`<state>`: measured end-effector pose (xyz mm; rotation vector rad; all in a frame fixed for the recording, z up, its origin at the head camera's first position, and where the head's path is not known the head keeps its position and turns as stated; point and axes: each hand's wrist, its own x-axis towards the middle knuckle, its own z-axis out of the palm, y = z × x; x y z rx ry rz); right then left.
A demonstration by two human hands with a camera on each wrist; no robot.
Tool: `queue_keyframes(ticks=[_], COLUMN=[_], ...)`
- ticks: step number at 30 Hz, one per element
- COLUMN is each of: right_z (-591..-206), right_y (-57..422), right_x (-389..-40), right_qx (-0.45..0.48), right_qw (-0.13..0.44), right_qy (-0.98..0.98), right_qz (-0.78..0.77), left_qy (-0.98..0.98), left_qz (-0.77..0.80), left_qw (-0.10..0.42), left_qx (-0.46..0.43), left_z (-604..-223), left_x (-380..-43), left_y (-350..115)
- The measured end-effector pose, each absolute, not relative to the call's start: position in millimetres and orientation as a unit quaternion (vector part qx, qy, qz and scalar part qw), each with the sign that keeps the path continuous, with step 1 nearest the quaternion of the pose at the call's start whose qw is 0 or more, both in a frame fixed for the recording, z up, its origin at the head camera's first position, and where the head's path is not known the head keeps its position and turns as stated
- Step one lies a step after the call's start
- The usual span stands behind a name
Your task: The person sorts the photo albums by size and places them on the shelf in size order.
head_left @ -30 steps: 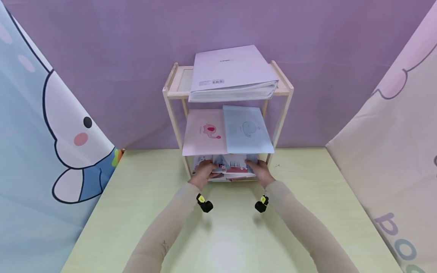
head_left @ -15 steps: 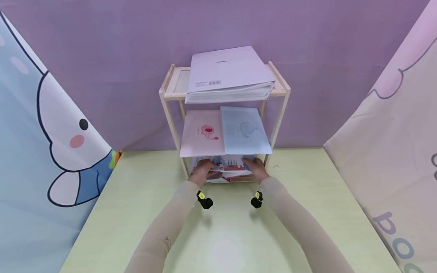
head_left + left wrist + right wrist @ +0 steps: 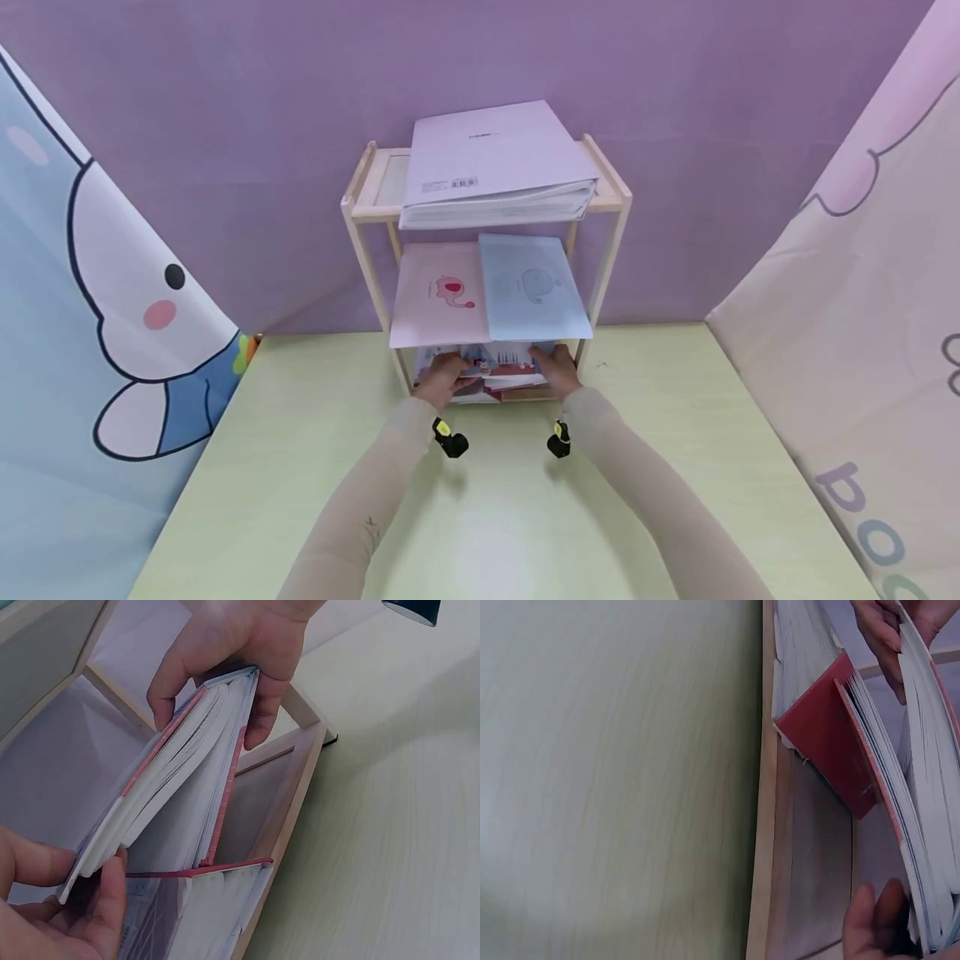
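Note:
On the bottom level of a small wooden rack (image 3: 363, 258), both hands hold a thick hardcover picture book (image 3: 507, 363) by its two ends. The left hand (image 3: 441, 382) pinches one end between thumb and fingers. At the other end, the right hand (image 3: 557, 372) grips with the thumb on top and fingers below. The left wrist view shows the book's page edges (image 3: 176, 765) fanned slightly apart, with the right-hand end lifted off the rack. Beneath it lies another red-edged book (image 3: 225, 904), whose red cover (image 3: 821, 735) also shows in the right wrist view.
A pink elephant-print booklet (image 3: 435, 304) and a blue whale-print booklet (image 3: 532, 287) lie on the middle shelf, jutting over the hands. A thick lavender folder (image 3: 495, 154) lies on top. The rack stands on a pale green table (image 3: 487, 500) against a purple backdrop (image 3: 262, 125).
The head view has drifted, so the rack appears slightly further left. Both hands keep their hold on the picture book, and a little more of the lower shelf shows beneath its right end.

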<state>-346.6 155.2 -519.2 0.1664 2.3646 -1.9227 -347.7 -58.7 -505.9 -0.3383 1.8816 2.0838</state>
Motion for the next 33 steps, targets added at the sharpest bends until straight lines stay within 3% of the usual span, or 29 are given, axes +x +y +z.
queue_keyframes(ticks=[14, 33], right_z=[-520, -523], right_y=[148, 148], right_x=[-361, -365], right_qx=[0.112, 0.117], right_qw=[0.042, 0.060], right_qy=[0.893, 0.919], right_qz=[-0.434, -0.371], left_qy=[0.652, 0.683], left_qz=[0.728, 0.700], left_qw=[0.158, 0.162], left_qx=[-0.142, -0.132], left_z=[-512, -513], left_x=[-360, -356], left_y=[-50, -40])
